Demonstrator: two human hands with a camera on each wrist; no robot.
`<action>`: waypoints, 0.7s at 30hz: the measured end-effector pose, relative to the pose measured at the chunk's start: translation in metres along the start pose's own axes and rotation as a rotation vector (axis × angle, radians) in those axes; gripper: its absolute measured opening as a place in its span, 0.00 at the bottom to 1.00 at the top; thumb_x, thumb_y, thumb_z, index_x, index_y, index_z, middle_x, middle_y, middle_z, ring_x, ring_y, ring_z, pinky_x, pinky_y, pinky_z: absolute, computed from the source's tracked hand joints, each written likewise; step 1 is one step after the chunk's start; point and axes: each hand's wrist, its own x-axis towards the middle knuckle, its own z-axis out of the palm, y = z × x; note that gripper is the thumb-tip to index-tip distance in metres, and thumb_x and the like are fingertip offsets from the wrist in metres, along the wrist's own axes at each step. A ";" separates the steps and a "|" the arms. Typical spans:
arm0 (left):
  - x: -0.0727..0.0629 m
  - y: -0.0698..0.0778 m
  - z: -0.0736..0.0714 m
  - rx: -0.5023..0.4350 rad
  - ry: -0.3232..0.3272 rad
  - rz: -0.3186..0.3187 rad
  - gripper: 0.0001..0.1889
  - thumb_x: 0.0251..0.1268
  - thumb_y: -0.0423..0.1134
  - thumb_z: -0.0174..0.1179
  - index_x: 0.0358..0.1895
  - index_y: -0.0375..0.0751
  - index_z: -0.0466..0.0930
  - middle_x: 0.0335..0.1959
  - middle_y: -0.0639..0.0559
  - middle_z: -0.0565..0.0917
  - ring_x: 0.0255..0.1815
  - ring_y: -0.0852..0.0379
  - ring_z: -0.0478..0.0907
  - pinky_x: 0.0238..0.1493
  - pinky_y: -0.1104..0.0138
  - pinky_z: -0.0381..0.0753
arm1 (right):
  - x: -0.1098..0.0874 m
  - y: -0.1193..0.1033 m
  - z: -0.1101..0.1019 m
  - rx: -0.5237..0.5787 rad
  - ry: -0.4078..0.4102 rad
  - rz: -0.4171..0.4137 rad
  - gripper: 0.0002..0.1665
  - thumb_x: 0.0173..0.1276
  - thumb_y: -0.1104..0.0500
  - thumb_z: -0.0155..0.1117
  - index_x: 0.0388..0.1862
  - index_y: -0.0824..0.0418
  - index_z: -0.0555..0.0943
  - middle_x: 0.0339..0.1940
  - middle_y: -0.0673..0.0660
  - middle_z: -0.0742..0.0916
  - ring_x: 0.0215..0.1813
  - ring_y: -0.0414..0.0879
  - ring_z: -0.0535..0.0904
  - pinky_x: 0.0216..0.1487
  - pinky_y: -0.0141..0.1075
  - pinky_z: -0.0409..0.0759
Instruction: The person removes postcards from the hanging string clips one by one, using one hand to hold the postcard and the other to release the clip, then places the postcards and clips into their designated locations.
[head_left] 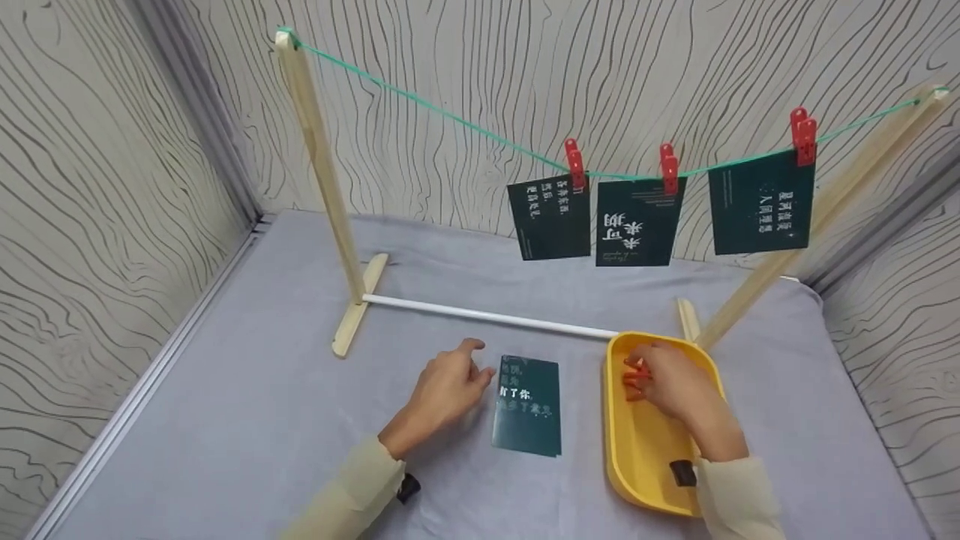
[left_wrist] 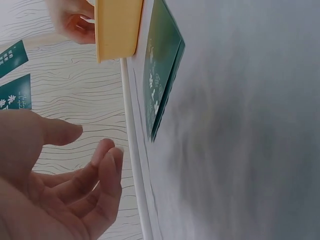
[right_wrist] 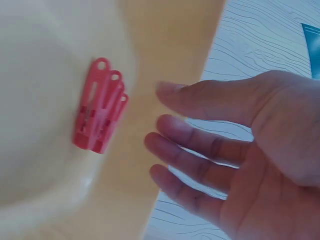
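My right hand [head_left: 675, 379] reaches into the yellow tray [head_left: 611, 442]. In the right wrist view its fingers are loosely bent with nothing between them, apart from the red clothespins [right_wrist: 99, 107] lying inside against the tray's wall. My left hand [head_left: 444, 386] hovers left of a small stack of dark green cards [head_left: 527, 420] with white lettering. Its thumb and fingers are spread apart and hold nothing. Red clothespins fasten a left card [head_left: 555, 229], a middle card [head_left: 637, 217] and a right card [head_left: 757, 202] to a green string [head_left: 450, 114].
The string runs between a left wooden post [head_left: 319, 157] and a right wooden post [head_left: 840, 202]. A white rod [head_left: 487, 316] joins their feet low behind the card stack. Grey cloth [head_left: 225, 405] covers the table, and wood-patterned walls [head_left: 450, 45] stand around it.
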 end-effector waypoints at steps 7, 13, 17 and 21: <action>0.005 0.002 -0.002 -0.060 0.090 0.032 0.16 0.71 0.37 0.66 0.58 0.33 0.83 0.43 0.43 0.86 0.38 0.51 0.84 0.39 0.64 0.84 | -0.005 -0.003 -0.012 -0.011 0.237 -0.088 0.18 0.66 0.62 0.75 0.54 0.66 0.86 0.47 0.64 0.87 0.45 0.58 0.84 0.54 0.58 0.88; 0.008 0.001 -0.004 -0.088 0.118 0.060 0.16 0.72 0.37 0.66 0.58 0.33 0.83 0.49 0.42 0.85 0.45 0.48 0.86 0.45 0.60 0.87 | -0.008 -0.015 -0.026 0.027 0.367 -0.151 0.16 0.67 0.62 0.75 0.52 0.64 0.85 0.47 0.63 0.87 0.46 0.59 0.86 0.50 0.56 0.90; 0.011 0.001 -0.006 -0.134 0.128 0.083 0.15 0.73 0.36 0.66 0.57 0.33 0.84 0.49 0.41 0.86 0.46 0.51 0.86 0.44 0.63 0.89 | -0.009 -0.025 -0.035 0.043 0.446 -0.180 0.15 0.68 0.62 0.74 0.52 0.63 0.86 0.47 0.62 0.88 0.46 0.57 0.87 0.49 0.54 0.91; 0.014 0.001 -0.006 -0.202 0.124 0.085 0.13 0.73 0.34 0.64 0.56 0.31 0.84 0.48 0.38 0.88 0.46 0.51 0.87 0.46 0.63 0.91 | -0.006 -0.034 -0.044 0.049 0.547 -0.236 0.13 0.68 0.64 0.74 0.50 0.64 0.87 0.45 0.62 0.89 0.42 0.56 0.87 0.46 0.54 0.92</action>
